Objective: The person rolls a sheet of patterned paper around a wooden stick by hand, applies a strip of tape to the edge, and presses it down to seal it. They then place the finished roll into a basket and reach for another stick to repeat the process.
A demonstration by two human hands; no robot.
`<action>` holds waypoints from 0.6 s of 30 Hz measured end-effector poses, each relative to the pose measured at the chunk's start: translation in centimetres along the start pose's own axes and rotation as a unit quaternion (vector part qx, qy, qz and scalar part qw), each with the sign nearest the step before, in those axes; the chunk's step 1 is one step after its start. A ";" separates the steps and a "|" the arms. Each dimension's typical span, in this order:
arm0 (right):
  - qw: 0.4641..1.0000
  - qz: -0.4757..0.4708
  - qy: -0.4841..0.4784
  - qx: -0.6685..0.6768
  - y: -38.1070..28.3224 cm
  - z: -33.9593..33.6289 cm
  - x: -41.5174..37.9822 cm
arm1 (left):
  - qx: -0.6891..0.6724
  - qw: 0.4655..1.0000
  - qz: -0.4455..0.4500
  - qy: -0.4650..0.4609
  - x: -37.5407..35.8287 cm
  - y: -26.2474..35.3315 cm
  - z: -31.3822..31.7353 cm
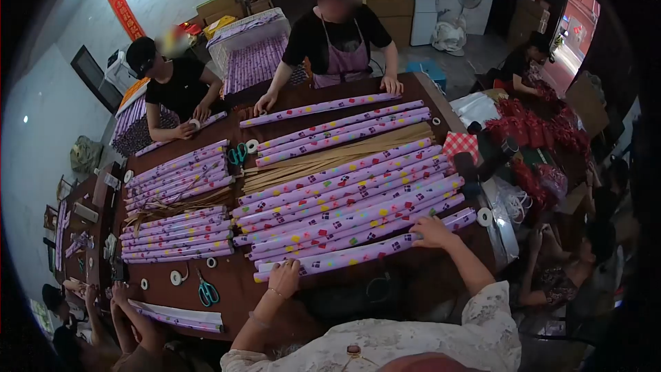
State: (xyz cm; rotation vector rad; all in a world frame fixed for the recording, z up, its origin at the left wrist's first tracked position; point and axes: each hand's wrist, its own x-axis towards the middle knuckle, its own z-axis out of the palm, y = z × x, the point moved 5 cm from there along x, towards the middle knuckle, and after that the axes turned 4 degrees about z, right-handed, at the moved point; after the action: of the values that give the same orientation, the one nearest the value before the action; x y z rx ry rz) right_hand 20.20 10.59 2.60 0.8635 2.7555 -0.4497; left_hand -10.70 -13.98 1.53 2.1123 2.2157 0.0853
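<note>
A long purple roll of wrapping paper [358, 255] with a colourful gift print lies across the near edge of the brown table. My left hand [284, 278] is closed over it near its left end, a thin bracelet on the wrist. Toward the right part of the same roll, my right hand [434, 233] holds it from above with bent fingers. Just beyond, touching or nearly so, are several similar rolls [344, 217] in a stack. A white tape roll [484, 217] sits past the right end.
Brown paper strips [337, 160] lie between roll groups. More rolls [175, 234] are stacked left, near teal scissors [207, 291] and tape [177, 277]. Across the table, one person [337, 41] handles a roll and another [172, 89] holds tape. Red items [523, 127] crowd the right.
</note>
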 end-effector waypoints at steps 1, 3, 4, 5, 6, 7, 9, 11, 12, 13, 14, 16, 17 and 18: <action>1.000 0.000 0.000 0.001 -0.1 0.0 0.1 | -0.006 1.000 0.002 0.001 0.0 0.2 -0.3; 0.998 -0.057 -0.021 -0.002 -0.2 -0.2 0.9 | -0.012 1.000 -0.008 -0.015 0.1 0.3 -0.4; 0.998 -0.062 -0.011 0.017 0.0 0.1 1.0 | -0.017 0.999 -0.018 -0.033 0.0 0.2 -0.3; 0.998 -0.066 -0.007 0.012 0.1 0.0 1.2 | -0.015 0.999 -0.022 -0.026 0.0 0.2 -0.5; 0.998 -0.046 -0.042 0.019 0.2 0.2 1.2 | -0.012 1.000 -0.025 -0.012 -0.1 0.4 -0.8; 0.996 -0.026 -0.077 0.027 0.3 0.4 1.0 | -0.010 1.000 -0.028 0.001 -0.2 0.6 -1.1; 0.998 -0.034 -0.053 0.013 0.0 0.0 0.5 | -0.011 0.999 -0.036 0.006 -0.2 0.8 -1.6; 0.999 -0.040 -0.011 0.021 -0.2 -0.2 -0.1 | -0.015 0.999 -0.040 0.005 -0.5 1.2 -2.1; 0.999 -0.040 -0.012 0.022 0.0 0.0 -0.3 | -0.009 0.999 -0.031 0.031 -0.5 1.3 -2.7; 0.998 -0.051 -0.008 0.027 0.2 0.3 -0.5 | -0.004 0.998 -0.022 0.056 -0.5 1.5 -3.3; 0.998 -0.061 -0.004 0.032 0.2 0.5 -0.7 | -0.003 0.998 -0.021 0.055 -0.6 1.6 -3.8; 0.996 -0.089 0.029 0.008 -0.1 0.2 -1.1 | 0.026 0.996 -0.004 0.090 -0.7 2.0 -5.3; 0.991 -0.118 0.061 -0.017 -0.5 -0.1 -1.4 | 0.027 0.996 -0.004 0.090 -0.7 1.9 -5.7; 0.991 -0.119 0.062 -0.016 -1.1 -0.8 -1.7 | 0.034 0.994 0.004 0.106 -0.8 1.9 -6.3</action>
State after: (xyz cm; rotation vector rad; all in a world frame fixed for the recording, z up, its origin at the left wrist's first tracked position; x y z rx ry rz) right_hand 20.83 9.11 4.11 0.5752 2.9861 -0.4033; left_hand -9.40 -14.58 7.96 2.2434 2.3573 0.2492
